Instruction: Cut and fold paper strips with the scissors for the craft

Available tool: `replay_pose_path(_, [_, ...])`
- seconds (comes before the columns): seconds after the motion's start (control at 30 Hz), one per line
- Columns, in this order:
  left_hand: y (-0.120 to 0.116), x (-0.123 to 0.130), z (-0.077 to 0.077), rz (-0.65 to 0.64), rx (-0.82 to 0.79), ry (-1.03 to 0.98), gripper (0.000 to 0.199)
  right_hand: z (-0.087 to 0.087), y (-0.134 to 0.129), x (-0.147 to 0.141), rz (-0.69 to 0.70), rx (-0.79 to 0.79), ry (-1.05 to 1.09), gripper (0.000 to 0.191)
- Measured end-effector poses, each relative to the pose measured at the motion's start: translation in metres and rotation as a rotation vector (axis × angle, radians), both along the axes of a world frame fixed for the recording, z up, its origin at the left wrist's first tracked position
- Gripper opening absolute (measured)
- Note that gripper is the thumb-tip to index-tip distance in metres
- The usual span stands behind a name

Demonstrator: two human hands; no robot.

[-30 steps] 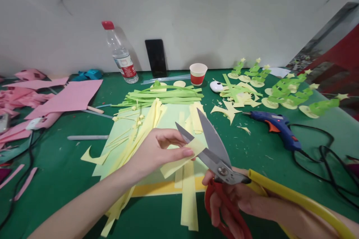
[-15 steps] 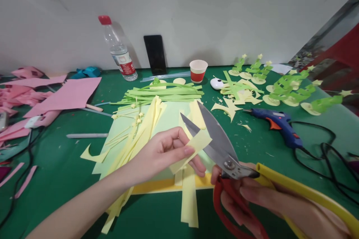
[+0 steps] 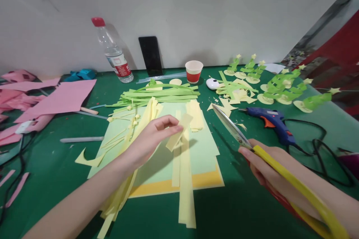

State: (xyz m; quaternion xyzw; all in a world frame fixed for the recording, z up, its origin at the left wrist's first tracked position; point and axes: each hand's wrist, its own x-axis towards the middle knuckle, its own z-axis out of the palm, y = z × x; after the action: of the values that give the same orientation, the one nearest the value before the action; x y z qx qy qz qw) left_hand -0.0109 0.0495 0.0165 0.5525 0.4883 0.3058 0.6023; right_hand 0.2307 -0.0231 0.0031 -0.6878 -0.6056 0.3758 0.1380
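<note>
My left hand pinches short pale yellow paper pieces over the pale green sheets. Off to the right, my right hand is wrapped round scissors with a yellow and a red handle; their blades look closed and point up and left. Long yellow strips lie under and below my left hand. A bundle of yellow strips runs beside my left wrist, partly hidden by the forearm. Short yellow strips are stacked on the sheets' upper right.
Green strips, a cup, a bottle and a phone stand or lie behind. At right are a glue gun with its cable and green spiral pieces. Pink paper lies left.
The scissors have moved right, away from the paper in my left hand, and their blades have closed. My left hand has shifted slightly left and up with the paper.
</note>
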Motion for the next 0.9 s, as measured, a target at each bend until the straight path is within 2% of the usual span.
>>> replay_pose_path(0.07, [0.01,0.005,-0.001,-0.014,0.028,0.077,0.013,-0.003,0.0,0.005,-0.024,0.018,-0.117,0.034])
replay_pose_path(0.23, [0.043,0.031,-0.01,-0.111,0.067,0.219,0.018,0.0,-0.005,0.009,0.016,0.049,-0.21,0.029])
replay_pose_path(0.37, [0.071,0.045,-0.022,-0.148,0.159,0.41,0.022,-0.002,0.0,0.002,0.017,-0.103,-0.451,0.027])
replay_pose_path(0.47, [0.078,0.042,-0.024,-0.152,0.289,0.611,0.032,-0.008,0.005,-0.001,0.014,-0.148,-0.535,0.026])
replay_pose_path(0.57, [0.066,0.031,-0.019,-0.188,0.446,0.757,0.032,-0.012,0.009,0.0,0.002,-0.228,-0.567,0.029])
replay_pose_path(0.7, [0.023,0.017,-0.01,-0.433,0.572,0.783,0.016,-0.015,0.007,0.003,-0.013,-0.303,-0.579,0.028])
replay_pose_path(0.77, [-0.001,0.012,-0.006,-0.605,0.6,0.749,0.016,-0.019,0.003,0.006,0.021,-0.257,-0.581,0.023])
replay_pose_path(0.8, [-0.012,0.01,-0.005,-0.785,0.663,0.73,0.016,-0.022,0.0,0.008,0.041,-0.212,-0.599,0.02])
replay_pose_path(0.83, [-0.022,0.008,-0.004,-0.884,0.71,0.718,0.02,-0.024,-0.004,0.01,0.062,-0.152,-0.626,0.02])
replay_pose_path(0.9, [-0.037,0.004,-0.003,-0.964,0.715,0.688,0.04,-0.029,-0.01,0.014,0.103,-0.034,-0.692,0.029])
